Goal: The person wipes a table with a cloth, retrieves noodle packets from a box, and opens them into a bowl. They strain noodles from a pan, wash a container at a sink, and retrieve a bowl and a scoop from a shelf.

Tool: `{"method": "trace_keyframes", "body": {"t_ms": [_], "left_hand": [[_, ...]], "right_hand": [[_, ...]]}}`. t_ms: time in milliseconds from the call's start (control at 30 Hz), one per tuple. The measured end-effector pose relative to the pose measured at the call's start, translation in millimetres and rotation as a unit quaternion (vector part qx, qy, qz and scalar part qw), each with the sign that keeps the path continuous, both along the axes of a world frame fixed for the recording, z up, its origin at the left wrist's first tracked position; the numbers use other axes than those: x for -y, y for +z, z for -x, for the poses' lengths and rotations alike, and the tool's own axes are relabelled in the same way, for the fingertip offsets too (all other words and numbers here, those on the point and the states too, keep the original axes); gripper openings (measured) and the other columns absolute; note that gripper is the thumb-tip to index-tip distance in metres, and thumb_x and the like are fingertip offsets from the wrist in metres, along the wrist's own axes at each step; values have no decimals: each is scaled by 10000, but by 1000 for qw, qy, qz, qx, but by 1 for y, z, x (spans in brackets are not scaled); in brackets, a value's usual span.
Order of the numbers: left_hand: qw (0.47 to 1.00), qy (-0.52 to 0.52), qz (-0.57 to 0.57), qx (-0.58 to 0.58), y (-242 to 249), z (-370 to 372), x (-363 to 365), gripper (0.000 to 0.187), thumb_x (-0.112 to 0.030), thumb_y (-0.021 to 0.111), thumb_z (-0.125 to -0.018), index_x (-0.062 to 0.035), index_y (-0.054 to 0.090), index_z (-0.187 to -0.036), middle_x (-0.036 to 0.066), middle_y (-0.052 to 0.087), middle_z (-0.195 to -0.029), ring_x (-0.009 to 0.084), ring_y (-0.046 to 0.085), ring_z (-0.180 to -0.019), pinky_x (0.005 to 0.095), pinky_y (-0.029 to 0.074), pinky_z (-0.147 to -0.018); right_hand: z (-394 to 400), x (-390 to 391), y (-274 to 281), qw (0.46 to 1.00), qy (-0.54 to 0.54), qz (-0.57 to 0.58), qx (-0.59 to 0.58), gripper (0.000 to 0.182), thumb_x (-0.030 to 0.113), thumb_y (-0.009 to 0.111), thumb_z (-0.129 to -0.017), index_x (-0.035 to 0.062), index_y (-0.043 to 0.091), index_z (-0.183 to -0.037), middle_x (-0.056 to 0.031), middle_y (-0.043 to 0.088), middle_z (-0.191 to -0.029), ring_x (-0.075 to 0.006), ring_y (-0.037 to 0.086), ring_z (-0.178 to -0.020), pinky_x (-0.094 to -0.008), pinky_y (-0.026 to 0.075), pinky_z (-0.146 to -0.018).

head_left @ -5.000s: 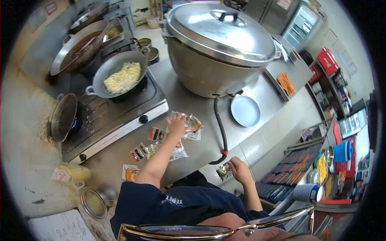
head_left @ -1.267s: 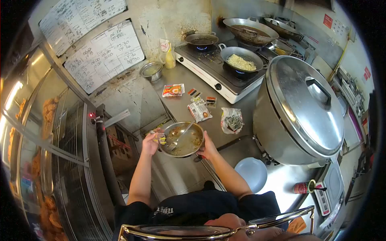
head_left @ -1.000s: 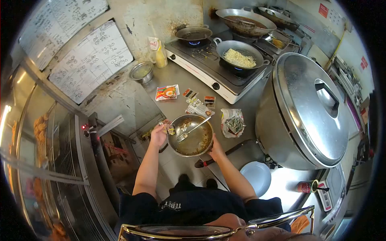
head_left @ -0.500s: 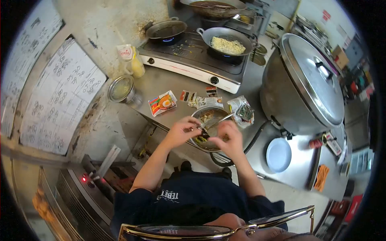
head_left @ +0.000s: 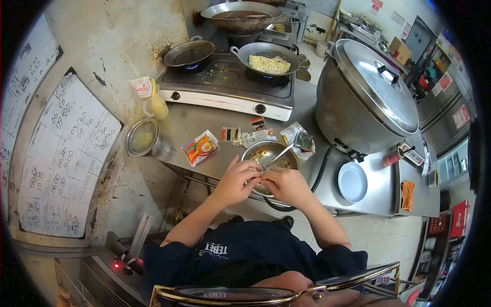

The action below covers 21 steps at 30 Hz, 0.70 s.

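Note:
Just above the near side of a metal bowl point(head_left: 247, 155), my left hand point(head_left: 236, 182) and my right hand point(head_left: 288, 185) meet with fingertips pinched together. Whatever small thing they grip is hidden by the fingers. A spoon point(head_left: 281, 153) leans in the bowl, which has brownish, wet-looking contents. Left of the bowl lies a red and white instant noodle packet point(head_left: 200, 148). Behind it are a small dark sachet point(head_left: 230, 135), another sachet point(head_left: 258, 123) and a pale wrapper point(head_left: 260, 136). An opened plastic packet point(head_left: 302, 139) with dark contents rests to the bowl's right.
A gas stove point(head_left: 220, 101) holds a lit wok point(head_left: 243, 51) with a noodle block point(head_left: 269, 64) and a smaller lit pan point(head_left: 189, 53). A large lidded pot point(head_left: 353, 107) stands right, near a pale blue plate point(head_left: 353, 182). At left are a strainer point(head_left: 142, 137) and a jug point(head_left: 158, 107).
My hands were apart over the bowl, with something dark at my left fingers; now they are together, fingertips touching. The camera view has shifted, moving the stove and pot leftward.

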<state>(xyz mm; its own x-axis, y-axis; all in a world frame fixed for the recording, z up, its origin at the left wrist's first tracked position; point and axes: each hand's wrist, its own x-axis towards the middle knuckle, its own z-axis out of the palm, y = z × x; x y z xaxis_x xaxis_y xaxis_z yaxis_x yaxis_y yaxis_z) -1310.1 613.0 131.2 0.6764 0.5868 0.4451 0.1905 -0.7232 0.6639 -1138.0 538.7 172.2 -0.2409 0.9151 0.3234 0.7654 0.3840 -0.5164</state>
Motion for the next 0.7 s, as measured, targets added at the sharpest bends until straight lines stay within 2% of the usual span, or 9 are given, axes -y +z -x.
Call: {"method": "trace_keyframes", "body": {"t_ms": [167,200,233,300,333,400,467,667,700], "left_hand": [[999,-31,7,21,-16,-5,-3,117,-90,628,-746,-76,577,-851,24,551,-1000,228,519,-1012,551,236,-985],[998,-64,3,26,-16,-3,-6,109,-91,622,-757,-55,568,-845,60,535,-1020,235,514,-984,478,315,-953],[998,-55,0,26,-15,-3,-6,109,-91,622,-757,-55,568,-845,60,535,-1020,235,514,-984,478,315,-953],[976,-106,169,85,-13,-3,-2,69,-66,594,-769,-22,574,-818,83,535,-977,238,526,-895,358,435,-781],[985,-115,104,79,-18,-3,-5,45,-46,579,-781,-12,570,-809,91,525,-976,228,518,-901,318,445,-740],[980,-120,118,104,-26,-4,-5,46,-50,574,-786,-9,568,-805,85,520,-976,215,513,-898,310,437,-743],[974,-129,137,129,-36,-4,-5,49,-54,568,-791,-6,566,-801,80,516,-975,201,507,-895,303,430,-745],[894,-143,395,156,-57,-5,-4,57,-41,504,-836,-8,548,-819,54,509,-986,131,480,-933,280,389,-793],[840,-129,500,166,-59,-6,-4,68,-52,496,-848,-17,550,-828,35,509,-954,117,482,-900,269,389,-781]], "right_hand": [[-5,-6,8,999,25,-10,37,127,193,607,-760,71,608,-797,-93,583,-729,-278,588,-662,-376,470,-571],[-6,-8,9,999,32,10,37,134,197,608,-760,68,606,-795,-93,581,-726,-278,587,-664,-376,470,-572],[-7,-10,8,998,38,29,36,140,201,609,-760,65,605,-792,-94,580,-723,-279,586,-665,-377,469,-573],[-7,-13,9,998,50,37,34,141,201,608,-759,63,603,-788,-95,576,-713,-282,583,-668,-378,467,-585],[-7,-13,13,996,61,54,37,136,193,608,-751,61,598,-783,-96,577,-726,-283,582,-678,-378,467,-590],[-5,-14,13,994,69,76,39,132,185,607,-743,58,592,-778,-96,579,-739,-285,581,-688,-378,466,-596],[-2,-16,6,990,120,-58,49,100,119,622,-688,48,596,-752,-70,533,-689,-254,552,-648,-356,450,-570],[-6,-18,-19,950,169,-191,180,182,106,569,-621,37,574,-790,-43,508,-723,-188,546,-673,-300,459,-585],[-7,-17,-24,945,168,-202,193,213,121,557,-638,37,570,-833,-54,521,-760,-196,563,-704,-301,476,-616]]}}
